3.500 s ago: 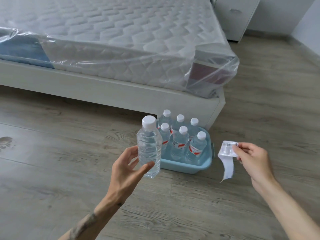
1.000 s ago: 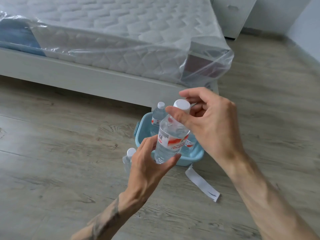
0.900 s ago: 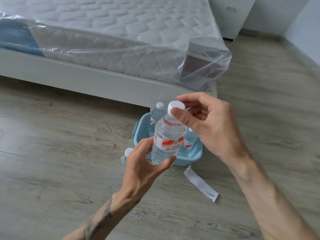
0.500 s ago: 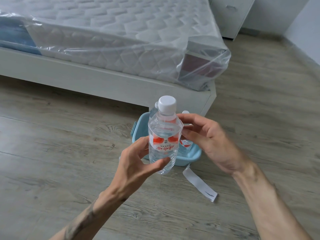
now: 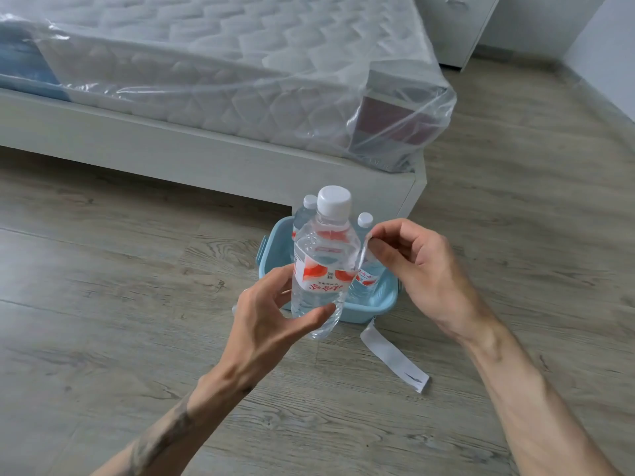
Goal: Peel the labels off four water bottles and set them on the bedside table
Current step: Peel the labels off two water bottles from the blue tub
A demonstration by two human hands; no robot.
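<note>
**Two hands on one bottle, label partly lifted**

Two bare hands meet over the floor in front of the bed. The left hand [image 5: 271, 314] is curled around the lower body of a clear water bottle [image 5: 323, 266], thumb across the front and fingers behind, holding it upright with its white cap [image 5: 334, 200] on top. The right hand [image 5: 412, 269] sits just beside the bottle's right shoulder, thumb and forefinger pressed together on the lifted end of the label [image 5: 321, 278] (the rest of the red-and-white band is still wrapped around the bottle's middle).

Directly behind the held bottle stands a light blue plastic tub [image 5: 374, 305] on the wooden floor [image 5: 120, 286], with more capped bottles in it: one [image 5: 305, 214] shows behind the left side of the held bottle, another [image 5: 366, 266] behind the right hand's fingers. How many are inside cannot be told. A loose white label strip [image 5: 395, 359] lies flat on the floor just in front of the tub.

Farther back is the white bed frame [image 5: 206, 156] carrying a mattress [image 5: 240, 63] wrapped in clear plastic. The white bedside table [image 5: 457, 25] stands at the far corner of the bed, well apart from the hands.
</note>
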